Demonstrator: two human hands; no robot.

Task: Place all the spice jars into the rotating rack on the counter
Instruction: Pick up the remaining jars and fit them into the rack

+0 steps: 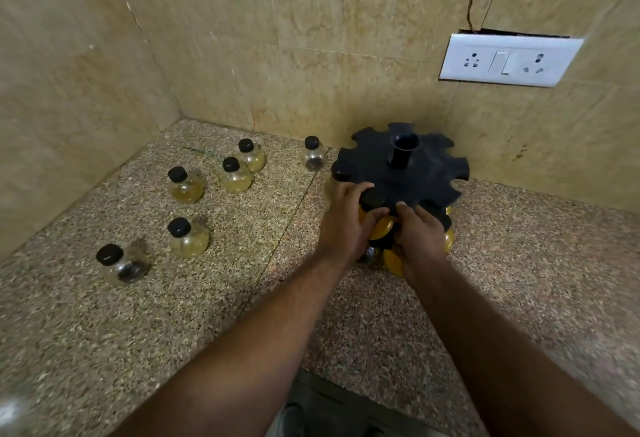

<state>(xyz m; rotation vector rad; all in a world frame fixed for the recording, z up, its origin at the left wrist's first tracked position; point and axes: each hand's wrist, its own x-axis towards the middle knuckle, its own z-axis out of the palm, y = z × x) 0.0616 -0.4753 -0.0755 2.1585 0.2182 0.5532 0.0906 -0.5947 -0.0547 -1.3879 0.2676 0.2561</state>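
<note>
At the near edge of the black notched plastic rotating rack (pixel 401 173), left hand (pixel 346 225) fingers clamp a black-capped clear spice jar (pixel 373 201); right hand (pixel 420 232) steadies, grip unclear (occluded). Slide neck fully into notch.

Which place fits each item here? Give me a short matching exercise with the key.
Items:
1. black notched plastic rotating rack
2. white wall switch plate
3. clear black-capped jar with dark contents
4. left hand

Places:
A. on the tiled wall
B. nearest counter's left front
C. at the rack's near edge
D. against the back wall

Pairs: 1-D, 2-A, 3-B, 4-C
</note>
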